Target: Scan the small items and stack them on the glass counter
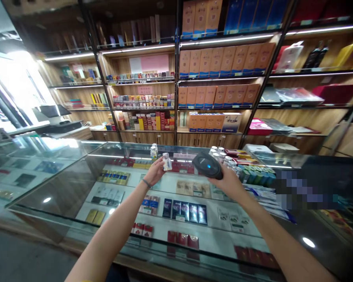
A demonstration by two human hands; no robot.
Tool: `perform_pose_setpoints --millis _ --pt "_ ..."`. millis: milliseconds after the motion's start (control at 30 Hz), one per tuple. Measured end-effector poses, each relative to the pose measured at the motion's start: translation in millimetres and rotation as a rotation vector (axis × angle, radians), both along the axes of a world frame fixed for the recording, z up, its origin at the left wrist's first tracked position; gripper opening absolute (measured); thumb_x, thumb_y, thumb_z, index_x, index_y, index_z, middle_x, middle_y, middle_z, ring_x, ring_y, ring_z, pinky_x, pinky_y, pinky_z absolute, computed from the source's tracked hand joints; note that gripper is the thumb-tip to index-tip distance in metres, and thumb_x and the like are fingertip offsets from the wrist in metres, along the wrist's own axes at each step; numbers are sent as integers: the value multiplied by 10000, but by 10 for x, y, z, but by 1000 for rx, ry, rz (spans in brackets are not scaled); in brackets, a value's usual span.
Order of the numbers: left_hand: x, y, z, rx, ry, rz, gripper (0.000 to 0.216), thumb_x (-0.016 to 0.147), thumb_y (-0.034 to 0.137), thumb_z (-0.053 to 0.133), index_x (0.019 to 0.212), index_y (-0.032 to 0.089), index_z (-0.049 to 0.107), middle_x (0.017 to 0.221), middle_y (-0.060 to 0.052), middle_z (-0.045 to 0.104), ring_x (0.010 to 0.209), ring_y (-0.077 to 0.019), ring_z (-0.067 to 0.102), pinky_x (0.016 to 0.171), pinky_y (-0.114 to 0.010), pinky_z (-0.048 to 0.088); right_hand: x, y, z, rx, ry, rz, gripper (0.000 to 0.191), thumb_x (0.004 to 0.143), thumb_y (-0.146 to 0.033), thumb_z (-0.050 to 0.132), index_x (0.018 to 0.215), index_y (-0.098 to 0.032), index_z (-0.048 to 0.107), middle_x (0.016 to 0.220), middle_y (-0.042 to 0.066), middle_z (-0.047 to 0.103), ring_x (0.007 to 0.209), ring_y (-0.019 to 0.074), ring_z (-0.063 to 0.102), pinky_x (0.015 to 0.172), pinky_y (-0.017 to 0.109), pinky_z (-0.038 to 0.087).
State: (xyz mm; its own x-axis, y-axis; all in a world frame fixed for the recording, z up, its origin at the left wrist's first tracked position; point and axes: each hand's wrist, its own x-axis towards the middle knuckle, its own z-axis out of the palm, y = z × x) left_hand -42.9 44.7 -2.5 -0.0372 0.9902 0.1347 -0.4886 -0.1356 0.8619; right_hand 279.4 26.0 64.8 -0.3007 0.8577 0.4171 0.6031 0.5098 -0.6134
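My left hand (155, 172) grips a small clear bottle with a white cap and a pale label (167, 163), held above the glass counter. A black handheld barcode scanner (206, 164) with a lit blue light is in my right hand (227, 181), its head turned toward the bottle. The scanner and the bottle are apart. Just behind my left hand, similar small bottles (154, 150) stand on the glass. More white-capped bottles (220, 152) stand behind the scanner, partly covered by it and my right hand.
Under the glass countertop (76, 188) lie rows of cigarette packs (189, 211). Green-topped packs (259, 175) and flat packets crowd the counter at right. Tall wall shelves behind hold orange boxes (220, 60) and small packs. A monitor (53, 111) stands at far left.
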Motion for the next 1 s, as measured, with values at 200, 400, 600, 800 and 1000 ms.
perform_pose_setpoints --millis 200,400,600,800,1000 --pt "-128 21 -40 8 -68 19 422 828 248 696 1238 161 658 1156 -97 706 909 -150 662 750 -239 531 -18 -202 -145 -76 -165 107 529 717 -311 679 1239 -254 615 944 52 774 957 337 720 776 371 526" --pt "-163 62 -63 2 -118 68 404 814 201 700 1214 151 672 1113 -92 720 860 -139 661 737 -236 518 -79 -283 -111 -98 -228 141 519 704 -297 662 1215 -275 574 940 35 768 915 325 731 726 335 516" --pt "-212 144 -134 -2 -92 68 425 798 241 729 1212 162 674 1138 -97 717 917 -170 674 775 -273 533 -131 -314 -124 -113 -286 164 480 711 -285 620 1189 -272 577 932 33 759 894 314 730 693 315 477" --pt "-201 177 -146 20 -50 37 426 777 277 742 1183 169 677 1219 -119 682 1065 -231 659 889 -345 532 -130 -292 -202 -97 -329 152 519 723 -319 624 1239 -265 596 947 55 768 911 341 727 718 339 480" --pt "-192 109 -90 37 9 92 441 770 294 754 1191 194 668 1179 -89 689 983 -181 656 862 -312 522 -128 -249 -217 -139 -207 118 569 705 -342 632 1258 -218 587 982 73 764 941 336 716 766 358 497"
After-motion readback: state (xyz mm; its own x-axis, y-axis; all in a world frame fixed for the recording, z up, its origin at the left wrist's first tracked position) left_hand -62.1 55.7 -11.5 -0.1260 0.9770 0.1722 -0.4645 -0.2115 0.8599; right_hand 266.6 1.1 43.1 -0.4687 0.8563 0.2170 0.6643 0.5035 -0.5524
